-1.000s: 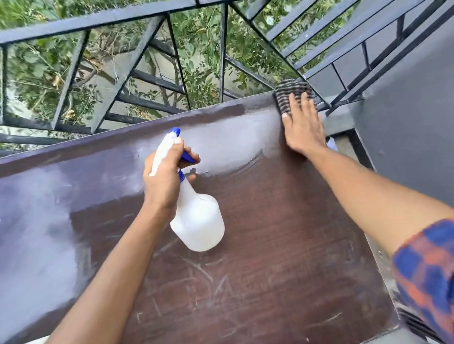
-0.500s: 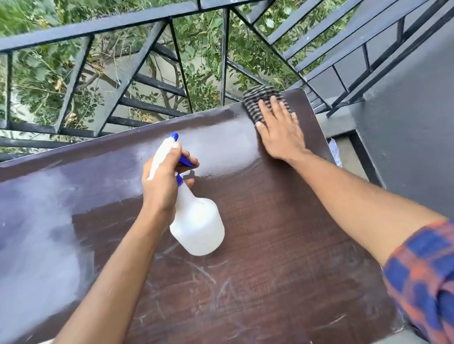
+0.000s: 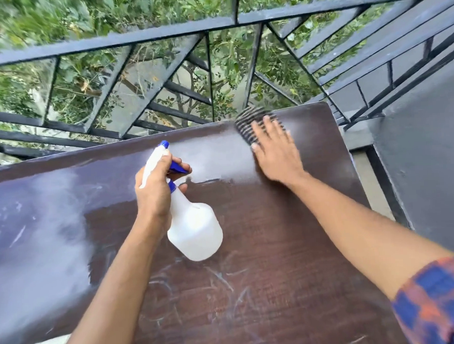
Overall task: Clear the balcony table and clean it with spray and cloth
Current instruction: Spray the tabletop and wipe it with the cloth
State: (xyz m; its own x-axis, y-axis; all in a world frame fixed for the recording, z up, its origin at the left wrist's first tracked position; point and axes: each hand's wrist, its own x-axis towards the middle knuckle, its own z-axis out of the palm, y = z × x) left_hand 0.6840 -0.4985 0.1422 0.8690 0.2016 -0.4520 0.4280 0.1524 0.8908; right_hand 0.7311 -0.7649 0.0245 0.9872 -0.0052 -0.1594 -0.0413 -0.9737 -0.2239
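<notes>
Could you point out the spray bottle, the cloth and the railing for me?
Spray bottle (image 3: 194, 233), head view, on its white body.
Cloth (image 3: 245, 119), head view, on its striped far edge.
Railing (image 3: 162, 35), head view, on the top bar.

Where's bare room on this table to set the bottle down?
Bare: the dark wood of the table between the forearms, below the spray bottle the left hand grips, and the dusty stretch left of that arm. Crowded: the far edge by the railing, where the right hand presses the cloth.

No readable text or label anywhere; the spray bottle (image 3: 194, 233) bears none
</notes>
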